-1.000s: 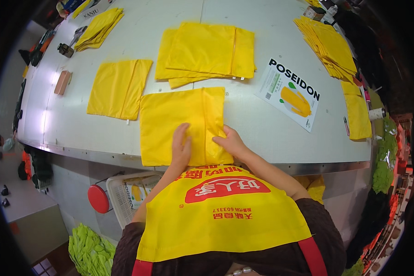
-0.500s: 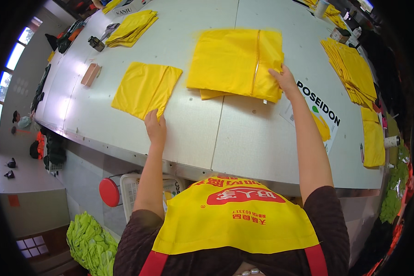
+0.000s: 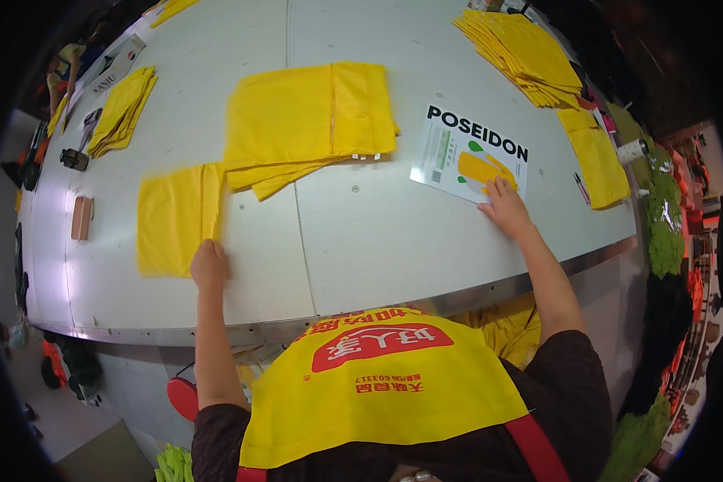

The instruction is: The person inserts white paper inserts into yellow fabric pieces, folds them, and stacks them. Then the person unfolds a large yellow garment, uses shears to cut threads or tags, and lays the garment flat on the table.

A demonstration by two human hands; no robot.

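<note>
My left hand (image 3: pixel 210 264) is closed on the near right corner of a small folded yellow cloth piece (image 3: pixel 169 218), which lies on the table. My right hand (image 3: pixel 506 209) rests on the lower edge of a flat printed sheet (image 3: pixel 440 170) with a yellow and green picture. Its fingers are stretched over the sheet and its thumb is apart, near the edge. Between the hands and farther back lies a stack of larger folded yellow cloth pieces (image 3: pixel 285 112), one lower layer poking out towards me. A thin seam or zip runs down its top piece.
A large pale table (image 3: pixel 361 257) spreads before me. Stacks of yellow cloth lie at the far left (image 3: pixel 124 112) and far right (image 3: pixel 530 56); a folded yellow piece (image 3: pixel 594 161) lies at the right edge. A pinkish tray (image 3: pixel 82 218) and a dark bottle (image 3: pixel 74 160) are at left.
My right hand has left the large yellow stack and come onto the printed sheet. My left hand stays at the small yellow piece's corner. The whole view has turned.
</note>
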